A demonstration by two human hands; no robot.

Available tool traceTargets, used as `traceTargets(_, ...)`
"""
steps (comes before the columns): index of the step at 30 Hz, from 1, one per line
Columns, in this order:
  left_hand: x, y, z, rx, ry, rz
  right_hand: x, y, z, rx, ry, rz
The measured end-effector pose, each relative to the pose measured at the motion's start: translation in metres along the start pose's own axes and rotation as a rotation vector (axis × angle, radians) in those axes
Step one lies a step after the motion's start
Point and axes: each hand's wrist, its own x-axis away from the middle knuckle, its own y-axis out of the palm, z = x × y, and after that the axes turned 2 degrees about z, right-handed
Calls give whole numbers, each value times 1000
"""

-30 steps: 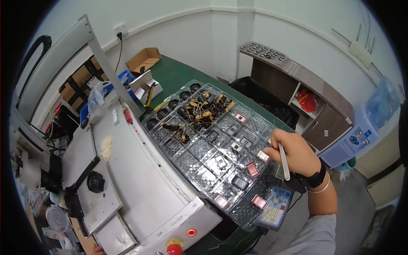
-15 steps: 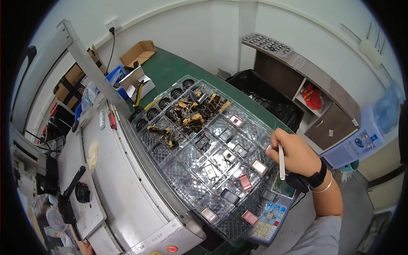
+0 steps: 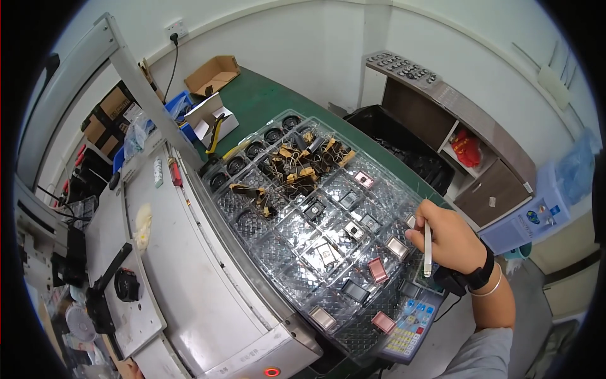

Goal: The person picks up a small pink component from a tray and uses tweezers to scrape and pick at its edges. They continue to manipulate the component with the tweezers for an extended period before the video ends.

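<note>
My right hand [image 3: 449,235] is closed around metal tweezers [image 3: 428,251], their back end pointing down toward the keypad. Its fingertips are at the right edge of a clear plastic compartment tray [image 3: 297,268], beside a small light part [image 3: 411,221]; the tweezer tips are hidden. Around it in the tray lie small rectangular framed parts: a silver one [image 3: 397,247], a pink one [image 3: 377,270] and a dark one [image 3: 355,290]. Another pink part [image 3: 383,322] sits nearer me. Only a bit of my left hand [image 3: 131,369] shows at the lower left; its fingers cannot be made out.
Black and tan wired parts [image 3: 300,170] are heaped at the tray's far side. To the left stands a large grey machine [image 3: 202,278] with a lit red button [image 3: 272,372]. A keypad device [image 3: 410,328] sits near right. Behind are a cardboard box [image 3: 213,74] and a black bin [image 3: 404,151].
The whole scene has shifted slightly right in the picture. My right hand still holds the tweezers at the same edge of the tray; the parts have not visibly moved.
</note>
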Motion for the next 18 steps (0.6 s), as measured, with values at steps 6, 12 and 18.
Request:
traceTargets(6, 2, 0, -5, 41, -1, 5, -7, 0, -17, 39, -9, 16)
traceTargets(12, -1, -2, -3, 57, 31, 2, -18, 13, -23, 82, -96, 74)
traceTargets(18, 6, -3, -14, 241, 20, 29, -19, 23, -34, 90, -96, 11)
